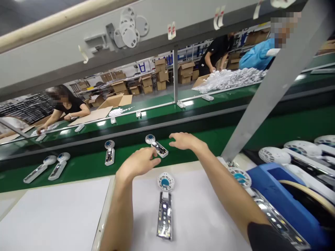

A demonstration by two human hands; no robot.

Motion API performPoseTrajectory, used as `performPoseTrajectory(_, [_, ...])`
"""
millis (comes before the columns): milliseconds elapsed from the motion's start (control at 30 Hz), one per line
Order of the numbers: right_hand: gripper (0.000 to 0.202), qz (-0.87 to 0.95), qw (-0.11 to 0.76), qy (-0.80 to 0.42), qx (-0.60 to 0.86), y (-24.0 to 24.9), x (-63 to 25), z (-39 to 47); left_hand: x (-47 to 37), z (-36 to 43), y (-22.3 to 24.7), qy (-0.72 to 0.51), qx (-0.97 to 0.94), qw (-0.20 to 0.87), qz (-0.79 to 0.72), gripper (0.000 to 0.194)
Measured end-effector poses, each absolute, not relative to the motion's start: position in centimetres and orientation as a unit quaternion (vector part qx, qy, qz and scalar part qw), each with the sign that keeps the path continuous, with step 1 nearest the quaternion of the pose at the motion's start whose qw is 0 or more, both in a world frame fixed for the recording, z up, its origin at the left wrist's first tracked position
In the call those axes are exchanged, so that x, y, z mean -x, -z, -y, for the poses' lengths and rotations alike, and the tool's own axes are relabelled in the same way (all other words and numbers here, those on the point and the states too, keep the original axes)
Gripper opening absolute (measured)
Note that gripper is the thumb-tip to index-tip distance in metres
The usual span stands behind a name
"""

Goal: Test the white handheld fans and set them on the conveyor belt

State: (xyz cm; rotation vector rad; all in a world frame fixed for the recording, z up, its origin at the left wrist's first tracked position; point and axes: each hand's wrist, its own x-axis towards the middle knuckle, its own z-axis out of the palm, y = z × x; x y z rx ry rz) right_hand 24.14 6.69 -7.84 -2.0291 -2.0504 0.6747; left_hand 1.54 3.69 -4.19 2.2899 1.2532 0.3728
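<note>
Both my hands reach out over the green belt. My left hand (140,162) has its thumb apart from its fingers. Its fingertips are close to a small white handheld fan (161,150) with an opened handle; whether they touch it I cannot tell. To the right of that fan, my right hand (184,140) is stretched out with nothing in it. Between my forearms, another handheld fan (164,216) lies on the white work surface (201,209), its blue-centred round head pointing away and the circuit board in its handle showing.
More handheld fans (109,155) lie on the green belt (133,139) to the left. At right stand a blue holder (277,188) and several fans, beside a slanting metal post (261,90). A shelf beam (157,31) crosses overhead. Co-workers sit across the line.
</note>
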Motion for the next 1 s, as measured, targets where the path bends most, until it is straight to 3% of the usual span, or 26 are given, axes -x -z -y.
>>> performPoseTrajectory(100, [0.048, 0.687, 0.118, -0.213, 0.685, 7.0, -24.8, -6.0, -3.0, -2.2, 6.1, -0.052, -0.865, 0.259, -0.427, 0.019])
performPoseTrajectory(200, [0.046, 0.685, 0.144, -0.205, 0.684, 6.0, -25.4, -5.2, -3.6, -0.8, 8.7, 0.012, -0.875, 0.262, -0.407, 0.055])
performPoseTrajectory(267, [0.044, 0.681, 0.165, -0.202, 0.684, 5.6, -25.6, -4.8, -3.5, 0.0, 10.3, 0.032, -0.875, 0.256, -0.410, 0.065])
performPoseTrajectory(433, [0.027, 0.674, 0.229, -0.224, 0.665, 4.7, -25.5, -3.9, -2.8, 0.2, 9.8, -0.043, -0.888, 0.223, -0.400, 0.047])
performPoseTrajectory(700, [0.038, 0.750, 0.356, -0.433, 0.351, 2.0, -22.1, -0.5, -2.8, -1.3, 1.5, -0.471, -0.734, 0.027, -0.488, 0.046])
performPoseTrajectory(833, [0.031, 0.679, 0.507, -0.407, 0.342, 2.9, -18.3, 0.0, -4.5, 0.4, 1.1, -0.495, -0.729, 0.032, -0.472, 0.046])
performPoseTrajectory(933, [0.025, 0.669, 0.544, -0.331, 0.384, 3.6, -17.2, -0.2, -4.5, 1.5, 0.8, -0.483, -0.750, 0.120, -0.436, 0.050])
performPoseTrajectory(1000, [0.026, 0.644, 0.589, -0.207, 0.441, 3.6, -17.6, -0.4, -3.9, 2.2, 0.3, -0.563, -0.711, 0.162, -0.388, 0.032])
